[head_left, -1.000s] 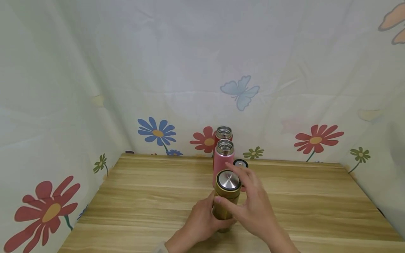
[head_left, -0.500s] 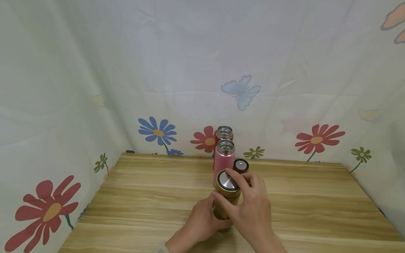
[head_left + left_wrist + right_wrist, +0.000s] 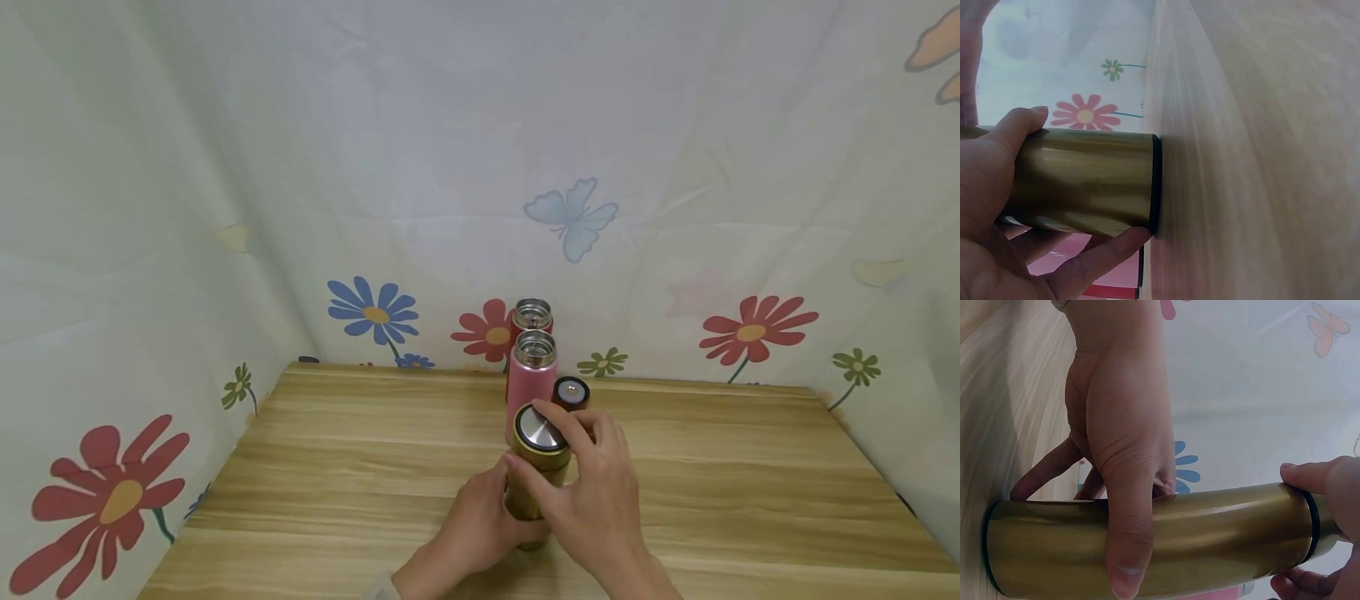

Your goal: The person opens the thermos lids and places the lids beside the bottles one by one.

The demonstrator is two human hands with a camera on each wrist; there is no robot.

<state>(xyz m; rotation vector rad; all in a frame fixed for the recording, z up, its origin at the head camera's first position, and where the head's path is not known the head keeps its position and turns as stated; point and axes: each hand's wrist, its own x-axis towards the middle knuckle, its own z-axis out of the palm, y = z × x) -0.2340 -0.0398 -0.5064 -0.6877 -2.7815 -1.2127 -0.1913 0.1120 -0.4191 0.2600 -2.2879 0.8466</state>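
In the head view, a gold thermos bottle point(image 3: 534, 492) stands upright near the front of the table. My left hand point(image 3: 476, 527) grips its body; the left wrist view shows the black base point(image 3: 1156, 186) right at the tabletop. My right hand point(image 3: 600, 496) holds the gold lid point(image 3: 541, 427), with the thumb on the near side and the index finger across the silver top. Its other fingers are partly hidden behind the lid. On the right wrist view, the seam between lid and gold body point(image 3: 1229, 528) shows as a dark ring.
Directly behind the gold bottle stands a pink thermos point(image 3: 531, 390) without a lid, and behind that a red one point(image 3: 532, 315), also uncovered. A dark, round-topped piece point(image 3: 572, 392) sits to their right. Flowered cloth point(image 3: 420, 208) walls in the wooden table point(image 3: 360, 450).
The right hand has shifted slightly left and closed in on the lid, its index finger now lying over the top. Left hand and gold bottle have stayed in place.
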